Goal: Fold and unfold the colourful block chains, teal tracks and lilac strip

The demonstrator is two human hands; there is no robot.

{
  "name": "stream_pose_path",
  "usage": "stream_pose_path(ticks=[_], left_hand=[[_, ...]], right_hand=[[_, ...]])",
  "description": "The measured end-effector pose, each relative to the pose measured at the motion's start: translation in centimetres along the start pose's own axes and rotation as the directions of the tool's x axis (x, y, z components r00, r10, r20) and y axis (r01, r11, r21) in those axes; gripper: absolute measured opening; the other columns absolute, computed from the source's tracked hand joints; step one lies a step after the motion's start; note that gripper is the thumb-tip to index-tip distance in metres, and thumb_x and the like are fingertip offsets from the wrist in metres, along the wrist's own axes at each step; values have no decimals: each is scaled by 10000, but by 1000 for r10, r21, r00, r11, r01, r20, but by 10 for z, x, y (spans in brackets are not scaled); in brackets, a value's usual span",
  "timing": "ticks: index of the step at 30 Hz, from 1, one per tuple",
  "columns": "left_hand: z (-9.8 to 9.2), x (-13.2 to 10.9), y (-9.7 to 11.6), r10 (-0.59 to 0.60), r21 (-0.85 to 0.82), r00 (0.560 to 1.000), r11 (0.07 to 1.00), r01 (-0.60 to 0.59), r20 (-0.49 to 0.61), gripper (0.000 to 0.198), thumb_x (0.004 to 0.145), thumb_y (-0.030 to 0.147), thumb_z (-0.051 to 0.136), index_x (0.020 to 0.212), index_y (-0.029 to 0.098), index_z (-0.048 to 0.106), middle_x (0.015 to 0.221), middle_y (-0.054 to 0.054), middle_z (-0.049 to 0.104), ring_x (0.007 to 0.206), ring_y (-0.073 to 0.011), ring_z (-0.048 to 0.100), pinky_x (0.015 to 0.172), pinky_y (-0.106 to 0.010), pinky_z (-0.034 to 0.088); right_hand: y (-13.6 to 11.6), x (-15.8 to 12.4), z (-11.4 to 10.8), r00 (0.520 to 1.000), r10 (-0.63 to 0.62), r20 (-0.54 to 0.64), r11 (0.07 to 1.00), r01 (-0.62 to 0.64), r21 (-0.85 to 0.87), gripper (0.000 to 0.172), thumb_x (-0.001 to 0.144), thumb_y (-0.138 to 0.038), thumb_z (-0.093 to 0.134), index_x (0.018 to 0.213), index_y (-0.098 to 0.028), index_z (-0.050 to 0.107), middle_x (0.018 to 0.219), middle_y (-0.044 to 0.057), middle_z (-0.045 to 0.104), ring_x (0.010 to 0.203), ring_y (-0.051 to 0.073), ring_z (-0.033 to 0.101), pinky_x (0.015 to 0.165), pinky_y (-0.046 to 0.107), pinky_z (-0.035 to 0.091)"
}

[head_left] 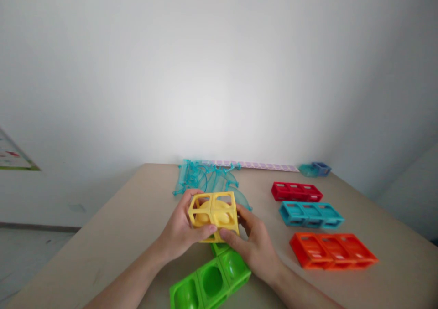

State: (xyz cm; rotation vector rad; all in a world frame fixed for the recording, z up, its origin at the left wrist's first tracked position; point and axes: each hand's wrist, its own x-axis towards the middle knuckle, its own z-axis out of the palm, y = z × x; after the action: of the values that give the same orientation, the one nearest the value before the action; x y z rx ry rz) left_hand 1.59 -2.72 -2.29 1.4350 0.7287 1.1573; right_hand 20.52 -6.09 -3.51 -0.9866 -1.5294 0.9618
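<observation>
Both hands grip a pair of yellow hollow cube blocks [214, 211] above the table, side by side with open frames and curved pieces inside. My left hand [181, 229] is closed round its left side, thumb on the lower front. My right hand [253, 240] is closed on the right side, its thumb at the lower middle near the other thumb. Just below and nearer to me is a group of green hollow cube blocks [212, 279], partly hidden by the right hand and cut off by the bottom edge. Whether yellow and green touch, I cannot tell.
To the right lie three rows of joined blocks: red [297, 192], blue [311, 214] and orange [332, 251]. Clear teal track pieces [208, 177] are heaped behind the hands. A purple patterned strip [263, 166] runs along the wall, with a small dark blue block [321, 168] at its right.
</observation>
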Motion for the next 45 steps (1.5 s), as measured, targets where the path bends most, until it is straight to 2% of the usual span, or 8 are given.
stream_pose_path(ticks=[7,11,19,25,33,38,42,45], left_hand=[[0,1,-2,-18,-78,1000,997,18,0,676,647,241,811,1189,250,405,1015,-18,609,833,-152,628,717,-245,516],[0,2,-5,-24,-159,993,986,43,118,801,610,302,839,1275,257,393,1216,-87,584,1084,-262,590,878,-349,493],[-3,-1,-10,-149,232,936,970,75,320,654,647,307,800,1241,185,553,1092,-88,650,1047,-273,579,972,-411,418],[-6,0,-9,-115,274,965,961,47,235,407,773,264,676,1167,185,612,1036,-87,662,927,-226,602,877,-355,465],[-12,5,-11,-70,202,969,979,21,235,408,820,160,584,1226,196,565,1011,-82,670,941,-219,617,848,-337,457],[-16,7,-11,-62,291,971,957,-8,230,240,844,134,493,1014,172,659,941,-68,672,928,-217,613,865,-337,429],[-17,6,-11,-82,359,976,933,5,201,232,861,165,469,966,167,676,900,-62,684,879,-209,616,812,-303,429],[-17,7,-11,-66,379,977,925,-15,201,251,875,188,459,975,175,688,894,-59,695,863,-204,612,803,-292,426]], right_hand=[[-3,3,6,996,87,34,963,-93,252,405,746,-318,746,1113,-208,617,1082,71,688,1002,267,636,881,388,505],[-6,6,8,984,175,28,884,-169,435,374,749,-382,736,1050,-192,621,1010,79,710,888,264,678,771,384,546],[7,10,-4,966,215,-144,835,-105,541,345,832,-447,633,1054,-183,630,1001,80,708,868,242,672,760,358,537],[5,6,-6,963,193,-186,913,-107,393,366,791,-463,668,1025,-183,634,924,55,703,850,240,653,698,310,519],[3,8,-9,970,167,-176,915,-86,394,343,813,-440,651,1040,-185,631,947,60,696,856,241,641,693,308,500],[4,7,-15,960,125,-249,936,-31,350,327,834,-422,627,1064,-190,634,955,59,691,859,229,633,660,282,485],[-25,11,-36,940,76,-333,981,-11,193,352,820,-450,627,1053,-187,642,907,47,702,799,225,635,644,281,486],[-49,34,-76,939,27,-342,996,-55,-75,409,787,-481,644,1050,-168,644,908,58,706,791,245,648,657,307,507]])
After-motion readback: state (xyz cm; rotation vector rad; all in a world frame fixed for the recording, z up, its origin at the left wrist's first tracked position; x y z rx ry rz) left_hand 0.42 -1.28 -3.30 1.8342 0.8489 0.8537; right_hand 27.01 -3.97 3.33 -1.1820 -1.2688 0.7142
